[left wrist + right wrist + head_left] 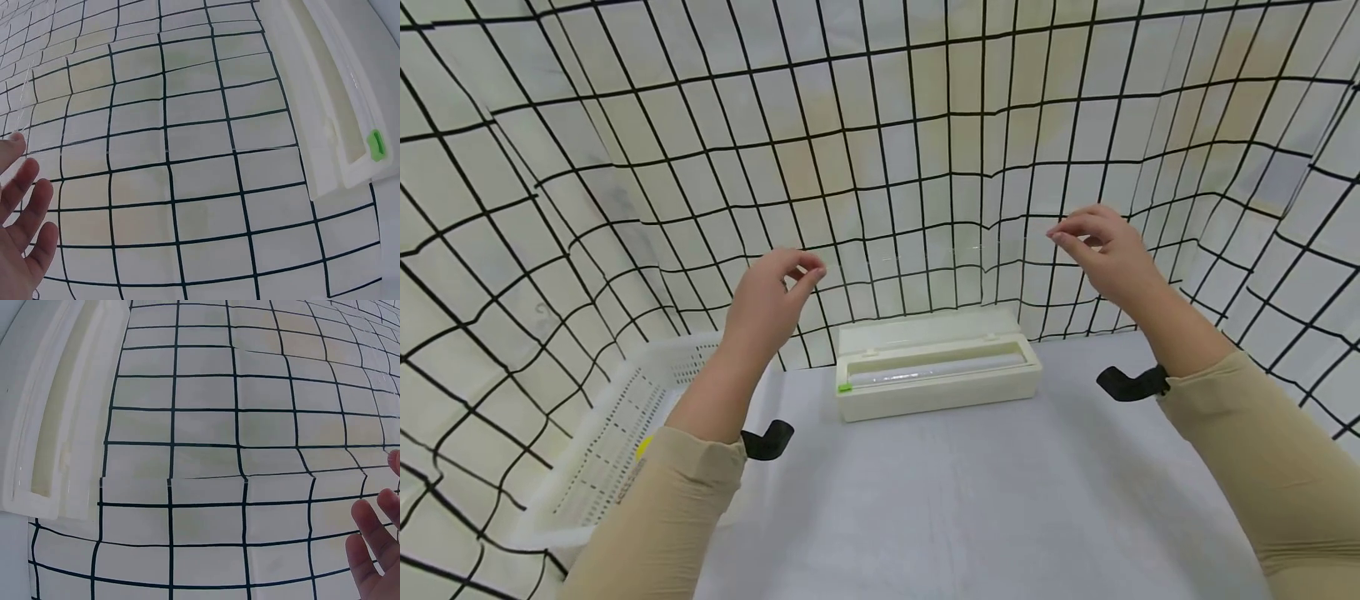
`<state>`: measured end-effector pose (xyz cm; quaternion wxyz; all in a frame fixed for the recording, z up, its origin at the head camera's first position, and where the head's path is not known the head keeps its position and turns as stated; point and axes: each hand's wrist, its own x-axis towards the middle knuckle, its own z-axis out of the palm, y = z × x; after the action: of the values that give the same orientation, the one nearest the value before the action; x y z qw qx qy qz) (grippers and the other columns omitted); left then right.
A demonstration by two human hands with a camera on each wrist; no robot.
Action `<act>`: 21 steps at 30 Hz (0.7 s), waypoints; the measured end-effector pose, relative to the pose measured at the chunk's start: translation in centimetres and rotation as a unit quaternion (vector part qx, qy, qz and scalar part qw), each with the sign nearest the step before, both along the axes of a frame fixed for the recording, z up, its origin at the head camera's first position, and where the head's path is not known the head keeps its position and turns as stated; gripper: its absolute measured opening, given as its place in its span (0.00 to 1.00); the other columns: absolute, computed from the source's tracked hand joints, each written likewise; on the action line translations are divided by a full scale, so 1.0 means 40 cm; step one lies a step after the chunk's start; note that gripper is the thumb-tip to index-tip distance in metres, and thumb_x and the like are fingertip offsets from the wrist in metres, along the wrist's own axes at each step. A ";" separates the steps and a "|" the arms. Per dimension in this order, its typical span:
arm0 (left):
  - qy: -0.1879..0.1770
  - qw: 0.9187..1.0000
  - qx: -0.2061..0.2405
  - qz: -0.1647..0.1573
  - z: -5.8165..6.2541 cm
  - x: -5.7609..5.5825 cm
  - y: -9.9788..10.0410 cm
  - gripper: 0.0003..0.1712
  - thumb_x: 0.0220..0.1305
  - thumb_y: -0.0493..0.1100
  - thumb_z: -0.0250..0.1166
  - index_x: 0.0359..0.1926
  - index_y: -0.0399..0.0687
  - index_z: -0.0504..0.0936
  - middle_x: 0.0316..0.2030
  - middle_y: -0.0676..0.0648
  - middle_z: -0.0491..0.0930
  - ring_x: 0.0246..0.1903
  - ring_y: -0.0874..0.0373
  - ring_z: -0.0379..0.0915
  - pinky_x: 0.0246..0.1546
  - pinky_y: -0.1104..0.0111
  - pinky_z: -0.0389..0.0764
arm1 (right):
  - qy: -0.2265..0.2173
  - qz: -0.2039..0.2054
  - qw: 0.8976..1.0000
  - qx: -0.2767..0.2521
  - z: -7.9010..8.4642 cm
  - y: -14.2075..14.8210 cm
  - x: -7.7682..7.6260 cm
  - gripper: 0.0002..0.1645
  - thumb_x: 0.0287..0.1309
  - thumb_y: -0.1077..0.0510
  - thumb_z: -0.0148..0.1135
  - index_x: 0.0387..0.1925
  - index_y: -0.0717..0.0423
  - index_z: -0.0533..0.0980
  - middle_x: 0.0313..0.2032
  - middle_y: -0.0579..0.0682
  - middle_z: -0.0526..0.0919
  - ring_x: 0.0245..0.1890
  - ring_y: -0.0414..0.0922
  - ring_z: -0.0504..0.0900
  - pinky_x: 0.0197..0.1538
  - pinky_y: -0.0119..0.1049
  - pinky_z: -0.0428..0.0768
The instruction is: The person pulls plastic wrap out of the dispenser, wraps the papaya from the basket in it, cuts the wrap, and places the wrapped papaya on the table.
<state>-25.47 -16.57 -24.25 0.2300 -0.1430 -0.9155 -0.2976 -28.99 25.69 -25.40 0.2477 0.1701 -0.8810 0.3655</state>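
Observation:
A sheet of clear cling film (925, 254) is stretched between my two hands, visible mostly as faint glints and a slight bend in the grid lines behind it. My left hand (775, 296) pinches one side of it between thumb and forefinger, the other fingers loosely bent. The opposite side is pinched by my right hand (1105, 254), held a little higher. Below and between them sits a white cling film dispenser (940, 400), its lid (928, 329) raised at the back. A roll of film (940, 369) lies inside, and a green slider (845, 387) is at its left end.
A white perforated basket (602, 467) stands on the left, partly hidden by my left sleeve, with something yellow (643, 447) in it. A black-lined grid wall (887, 183) rises behind the white tabletop (940, 508) and along both sides.

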 end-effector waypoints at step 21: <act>0.006 0.992 -0.063 -0.112 -0.067 0.223 -0.034 0.05 0.64 0.43 0.69 0.39 0.61 0.86 0.46 0.61 0.78 0.49 0.62 0.73 0.44 0.62 0.78 | 0.069 0.094 0.990 0.082 -0.105 0.074 0.243 0.14 0.57 0.70 0.67 0.39 0.49 0.84 0.45 0.41 0.81 0.49 0.29 0.73 0.49 0.16 0.68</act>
<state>-16.53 -17.93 -26.94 0.1912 -0.2605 -0.9092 -0.2625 -19.28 28.66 -29.58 0.2580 0.2971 -0.8685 0.3015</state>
